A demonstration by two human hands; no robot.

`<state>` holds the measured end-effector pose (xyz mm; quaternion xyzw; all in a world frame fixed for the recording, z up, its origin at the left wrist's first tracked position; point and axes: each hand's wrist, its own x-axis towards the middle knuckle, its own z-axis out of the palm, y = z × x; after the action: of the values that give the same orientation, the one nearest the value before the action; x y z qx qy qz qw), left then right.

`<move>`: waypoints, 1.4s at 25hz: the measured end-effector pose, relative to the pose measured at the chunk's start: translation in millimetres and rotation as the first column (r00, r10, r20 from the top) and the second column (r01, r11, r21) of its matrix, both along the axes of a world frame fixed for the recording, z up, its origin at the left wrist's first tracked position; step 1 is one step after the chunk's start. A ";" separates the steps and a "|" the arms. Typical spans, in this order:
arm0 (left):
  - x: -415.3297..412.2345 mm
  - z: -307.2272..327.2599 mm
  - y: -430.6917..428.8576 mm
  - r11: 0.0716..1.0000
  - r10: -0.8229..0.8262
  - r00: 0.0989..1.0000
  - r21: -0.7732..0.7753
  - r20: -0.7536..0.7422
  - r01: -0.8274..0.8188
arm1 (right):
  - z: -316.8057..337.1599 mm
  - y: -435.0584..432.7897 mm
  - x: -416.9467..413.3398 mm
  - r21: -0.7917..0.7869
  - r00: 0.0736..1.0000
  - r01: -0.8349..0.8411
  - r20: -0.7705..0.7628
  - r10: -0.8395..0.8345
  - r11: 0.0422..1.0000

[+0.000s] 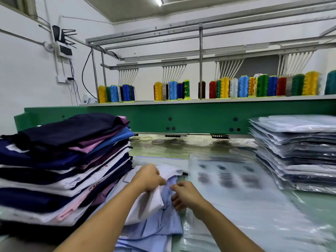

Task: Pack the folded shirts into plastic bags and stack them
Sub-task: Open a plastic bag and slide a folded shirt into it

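a light blue and white shirt (163, 224) is laid on the tabletop (316, 202) at the near edge, its lower part cut off by the frame. on the left it is hemmed in by a tall shirt pile (63, 160), which it touches. a white fold is gripped by the left hand (149, 177), fingers curled tight. the right hand (185, 194) is set on the blue cloth just beside, fingers curled narrow; whether cloth is pinched cannot be told. open room is left to the right, where flat bags (227, 179) are spread, blurred, their print unreadable. a bagged stack (298, 151) is kept at the far right, cut off by the frame.
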<state>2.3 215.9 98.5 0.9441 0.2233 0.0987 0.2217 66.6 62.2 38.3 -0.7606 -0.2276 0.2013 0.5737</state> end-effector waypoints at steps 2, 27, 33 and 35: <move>1.3 14.2 1.7 0.999 -0.002 0.994 0.040 0.110 -0.003 | 4.4 4.1 -2.1 0.016 1.000 -0.013 0.026 0.012 1.000; -12.0 -13.5 29.5 0.979 -0.002 0.998 -0.206 -0.068 -0.012 | 8.9 -39.4 11.1 0.090 0.996 0.008 -0.090 0.000 0.996; 5.9 36.6 -36.0 0.870 -0.198 0.974 -0.437 0.113 0.228 | 40.4 -23.6 -2.7 0.094 0.997 0.001 0.083 -0.009 0.996; 14.7 50.5 -63.5 0.791 -0.193 0.962 -0.551 0.191 0.268 | 52.2 -26.5 -3.6 0.202 0.999 0.030 -0.031 -0.024 0.979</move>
<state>17.0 152.3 149.0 0.8460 0.1111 0.0581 0.5182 63.0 35.8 90.5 -0.6982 -0.2283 0.1802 0.6542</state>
